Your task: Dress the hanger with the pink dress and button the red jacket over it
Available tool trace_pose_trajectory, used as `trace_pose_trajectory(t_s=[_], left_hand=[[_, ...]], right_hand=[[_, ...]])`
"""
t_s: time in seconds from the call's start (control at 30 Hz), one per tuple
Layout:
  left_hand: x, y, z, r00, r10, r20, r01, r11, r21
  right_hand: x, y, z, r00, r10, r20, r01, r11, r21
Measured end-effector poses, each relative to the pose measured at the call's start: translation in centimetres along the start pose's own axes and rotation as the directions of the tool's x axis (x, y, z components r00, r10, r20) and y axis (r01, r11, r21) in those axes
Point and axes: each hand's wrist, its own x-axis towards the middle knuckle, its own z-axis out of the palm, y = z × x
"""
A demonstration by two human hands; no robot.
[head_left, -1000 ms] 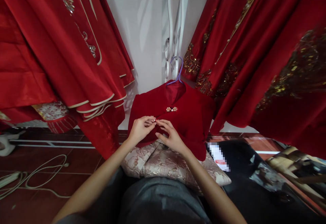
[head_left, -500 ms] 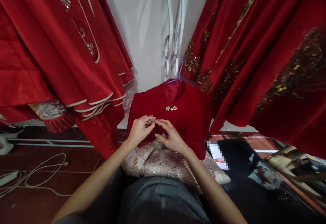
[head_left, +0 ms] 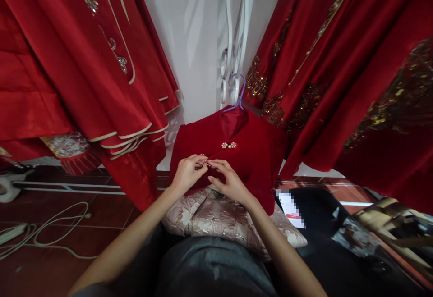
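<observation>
A dark red jacket (head_left: 260, 153) on a purple hanger (head_left: 242, 90) lies over a pale brocade cushion (head_left: 219, 227) at my lap. One gold-and-pearl clasp (head_left: 229, 145) shows, joined, below the collar. Lower on the jacket front, my left hand (head_left: 190, 171) pinches thumb against fingers at a second beaded clasp (head_left: 202, 155), mostly hidden by the fingers. From the other side my right hand (head_left: 229, 180) reaches in, its first fingertips touching the same spot and its thumb held apart. The tiny part between the fingertips is too small to make out.
Red embroidered garments (head_left: 135, 103) hang on the left, and red gowns with gold sequins (head_left: 324, 85) on the right. White curled metalwork (head_left: 233, 40) stands behind the hanger. A pale cable (head_left: 64, 218) lies on the tiles. A black surface (head_left: 324, 234) at right bears a blurred-out paper (head_left: 291, 209).
Both hands stay at the same place on the jacket, with only slight finger movement. The whole view has shifted a little.
</observation>
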Motion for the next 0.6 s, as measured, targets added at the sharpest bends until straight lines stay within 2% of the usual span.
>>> trace_pose_trajectory(t_s=[0.3, 0.6], left_hand=[[-0.15, 0.58, -0.05, 0.999, -0.033, -0.029, 0.03, 0.997, -0.077], [-0.24, 0.43, 0.17, 0.999, -0.037, -0.002, 0.037, 0.999, -0.025]], right_hand=[[-0.12, -0.3, 0.22, 1.0, 0.003, -0.021, -0.002, 1.0, 0.022], [-0.15, -0.29, -0.2, 1.0, 0.003, 0.006, -0.003, 1.0, 0.0]])
